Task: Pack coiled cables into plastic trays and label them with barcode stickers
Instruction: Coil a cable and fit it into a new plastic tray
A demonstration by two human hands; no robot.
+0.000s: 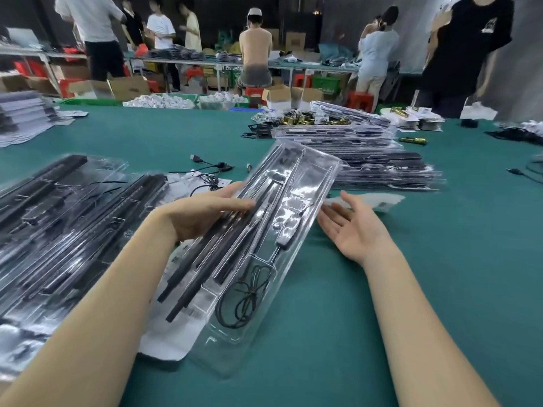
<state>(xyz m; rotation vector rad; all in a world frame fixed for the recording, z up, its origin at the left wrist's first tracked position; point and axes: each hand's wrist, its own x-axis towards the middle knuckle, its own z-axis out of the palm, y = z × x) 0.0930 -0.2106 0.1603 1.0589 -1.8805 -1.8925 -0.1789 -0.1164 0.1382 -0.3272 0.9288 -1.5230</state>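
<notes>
Where the green bench (176,136) fills most of the view, items run from largest down as follows.

Bench: green-topped, carrying all the stock listed.

Filled trays, left (58,218): clear plastic, overlapping, holding black bars; they reach the left edge of view.

Tray stack, right (376,163): flat pile of clear packs with black contents, beyond the right hand.

Tray (293,201): clear plastic, long, lying diagonally at centre, far end raised toward the stack, near end low on the bench. Black rods (205,259) lie along its left channels, some ends jutting past the tray's left edge.

Cable (246,298): black, coiled, seated in the tray's near compartment; its lead runs up to a small grey block (286,240).

Left hand (205,210): palm over the tray's left side, fingers straight and together, pressing on the rods.

Right hand (352,227): palm up, fingers apart and relaxed, fingertips just beside the tray's right edge; contact cannot be told.

Sticker sheet (379,202): white, flat on the bench behind the right hand.

Loose cable (208,168): black, USB plug showing, beyond the left hand.
</notes>
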